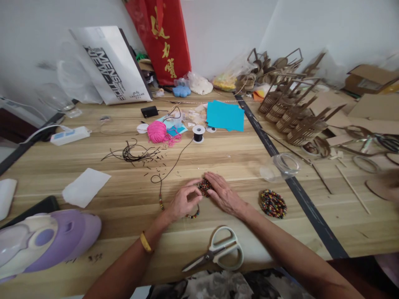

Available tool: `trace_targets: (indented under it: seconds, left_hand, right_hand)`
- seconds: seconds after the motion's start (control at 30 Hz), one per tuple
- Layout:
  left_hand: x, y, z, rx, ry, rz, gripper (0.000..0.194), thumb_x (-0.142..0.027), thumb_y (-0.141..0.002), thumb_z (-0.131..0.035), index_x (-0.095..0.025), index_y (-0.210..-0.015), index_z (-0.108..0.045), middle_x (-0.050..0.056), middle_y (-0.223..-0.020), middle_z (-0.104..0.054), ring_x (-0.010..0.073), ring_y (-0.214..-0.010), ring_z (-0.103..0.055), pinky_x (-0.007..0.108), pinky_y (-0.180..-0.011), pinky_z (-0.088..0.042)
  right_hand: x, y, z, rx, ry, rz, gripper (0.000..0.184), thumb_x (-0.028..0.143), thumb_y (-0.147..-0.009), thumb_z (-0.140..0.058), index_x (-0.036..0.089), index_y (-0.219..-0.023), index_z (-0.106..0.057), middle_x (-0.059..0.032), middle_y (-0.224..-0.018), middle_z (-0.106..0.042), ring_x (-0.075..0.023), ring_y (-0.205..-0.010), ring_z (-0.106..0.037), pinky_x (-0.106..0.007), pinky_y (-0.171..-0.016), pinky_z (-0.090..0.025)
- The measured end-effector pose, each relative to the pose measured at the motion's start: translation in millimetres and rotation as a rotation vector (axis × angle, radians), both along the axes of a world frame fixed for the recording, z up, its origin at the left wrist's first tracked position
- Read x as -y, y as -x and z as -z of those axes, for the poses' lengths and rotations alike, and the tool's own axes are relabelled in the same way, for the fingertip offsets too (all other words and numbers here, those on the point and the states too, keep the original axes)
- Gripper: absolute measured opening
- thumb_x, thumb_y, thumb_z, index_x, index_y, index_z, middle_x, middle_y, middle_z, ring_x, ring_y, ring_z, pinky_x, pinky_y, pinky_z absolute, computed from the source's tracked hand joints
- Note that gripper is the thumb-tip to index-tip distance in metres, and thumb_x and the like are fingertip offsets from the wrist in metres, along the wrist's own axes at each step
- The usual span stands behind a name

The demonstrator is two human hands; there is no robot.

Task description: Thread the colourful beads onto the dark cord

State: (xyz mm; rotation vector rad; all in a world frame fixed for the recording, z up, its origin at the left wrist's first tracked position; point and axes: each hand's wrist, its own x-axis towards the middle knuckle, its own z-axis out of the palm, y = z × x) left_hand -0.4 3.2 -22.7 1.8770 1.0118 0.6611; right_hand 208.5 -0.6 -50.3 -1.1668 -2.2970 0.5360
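Small multicoloured beads [204, 187] lie in a pile between my two hands at the middle of the table. My right hand [225, 194] rests flat over the pile's right side, fingers stretched out. At the pile's left edge, my left hand [184, 201] has its thumb and index finger curled together on a thin black cord, the tips partly hidden. Beads threaded on this cord [161, 202] show left of the wrist, and more hang below the palm. The cord runs in a small loop up to a white spool [198, 133]. Scissors [218, 251] lie nearer me, blades pointing left.
A coil of strung beads [273, 204] lies right of my right forearm. Cut black cords [132, 153] and pink yarn [156, 132] are at left. A clear round container [282, 166] stands by the dark strip. Wooden baskets [288, 112] crowd the back right; a purple-white device [52, 241] sits left.
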Motion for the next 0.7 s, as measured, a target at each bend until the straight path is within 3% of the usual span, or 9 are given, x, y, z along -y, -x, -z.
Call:
trace_targets:
  seconds: [0.43,0.6,0.7]
  left_hand:
    - [-7.4,2.7,-1.4,0.07,0.047,-0.117,0.01,-0.023,-0.079,-0.058,-0.016,-0.072,-0.062,0.013,-0.118,-0.063,0.0237,-0.112,-0.057,0.038,-0.101,-0.038]
    - [-9.6,2.8,-4.8,0.111,0.063,-0.194,0.011,-0.025,-0.076,-0.06,-0.016,-0.07,-0.062,0.012,-0.111,-0.064,0.0236,-0.107,-0.058,0.039,-0.097,-0.041]
    - [-10.4,3.8,-9.0,0.19,0.16,-0.246,0.015,-0.029,-0.076,-0.061,-0.015,-0.072,-0.062,0.009,-0.099,-0.066,0.0208,-0.096,-0.061,0.034,-0.089,-0.046]
  right_hand:
    - [2.8,-3.4,-7.3,-0.033,-0.069,0.032,0.046,0.036,-0.098,-0.035,0.016,-0.139,-0.035,-0.0169,-0.132,-0.047,-0.0265,-0.124,-0.042,-0.05,-0.105,-0.038]
    - [4.8,-5.8,-12.6,-0.065,-0.094,0.017,0.048,0.036,-0.092,-0.048,0.017,-0.135,-0.039,-0.0164,-0.123,-0.05,-0.0287,-0.116,-0.047,-0.051,-0.098,-0.042]
    - [4.9,-4.5,-11.7,-0.103,-0.119,-0.033,0.045,0.033,-0.089,-0.053,0.018,-0.13,-0.042,-0.0162,-0.122,-0.051,-0.0289,-0.115,-0.047,-0.05,-0.097,-0.041]
